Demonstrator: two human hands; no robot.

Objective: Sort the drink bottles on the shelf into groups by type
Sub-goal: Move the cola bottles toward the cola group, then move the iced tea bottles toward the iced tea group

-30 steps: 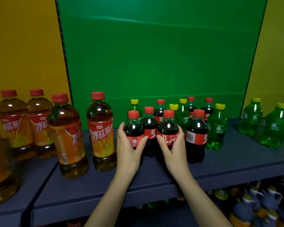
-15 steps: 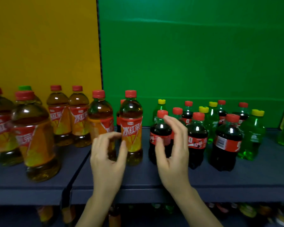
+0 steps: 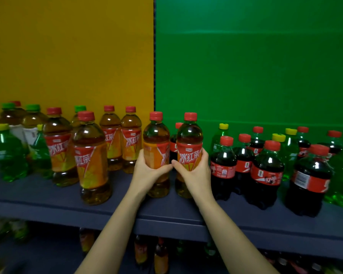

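Tea bottles: left hand and right hand each grip one at the label; full, probably heavy, slick plastic.

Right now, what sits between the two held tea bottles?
Head view: a small cola bottle stands back in the gap, and the thumbs of the left hand and right hand nearly meet before it.

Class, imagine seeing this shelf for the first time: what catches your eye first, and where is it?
At the front middle of the shelf, the left hand grips the left tea bottle and the right hand grips the right tea bottle. Behind, a yellow panel fills the left, a green panel the right.
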